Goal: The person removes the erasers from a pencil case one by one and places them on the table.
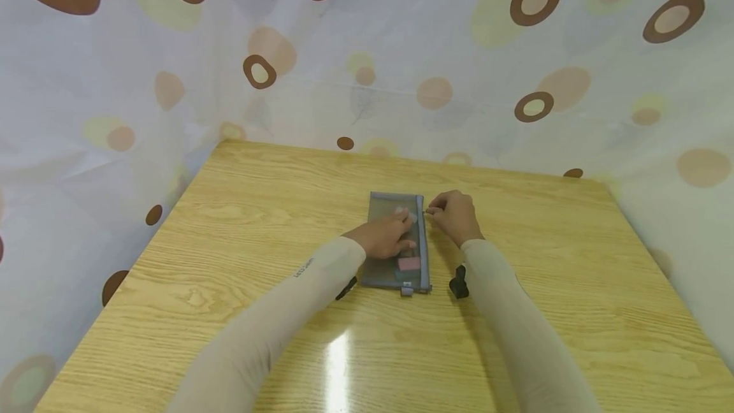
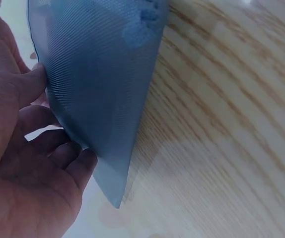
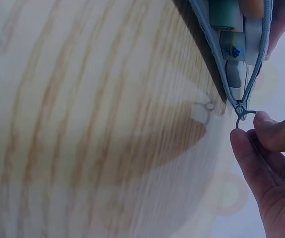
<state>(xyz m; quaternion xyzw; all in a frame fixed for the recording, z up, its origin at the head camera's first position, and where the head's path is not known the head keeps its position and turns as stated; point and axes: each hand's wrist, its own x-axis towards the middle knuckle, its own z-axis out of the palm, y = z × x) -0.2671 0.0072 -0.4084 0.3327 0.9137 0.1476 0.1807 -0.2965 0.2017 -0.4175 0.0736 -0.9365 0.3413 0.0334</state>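
A grey-blue mesh zipper pouch point(image 1: 381, 209) lies on the wooden table, its zipped side to the right. My left hand point(image 1: 387, 236) lies across it; in the left wrist view the thumb and curled fingers point(image 2: 85, 166) hold the pouch point(image 2: 98, 89). Between thumb and forefinger my right hand point(image 3: 276, 158) pinches the ring pull point(image 3: 238, 120) at the zipper's far part. The zipper stands parted, and inside show a green piece point(image 3: 225, 14), an orange piece point(image 3: 251, 7) and pale ones. A pink piece point(image 1: 409, 264) shows through the mesh.
The wooden table point(image 1: 275, 190) stretches around the pouch. A white curtain point(image 1: 390, 37) with brown and yellow spots hangs behind and at the sides. Black wrist mounts point(image 1: 459, 282) sit under the sleeves. A small tab point(image 1: 406, 290) sticks out at the pouch's near edge.
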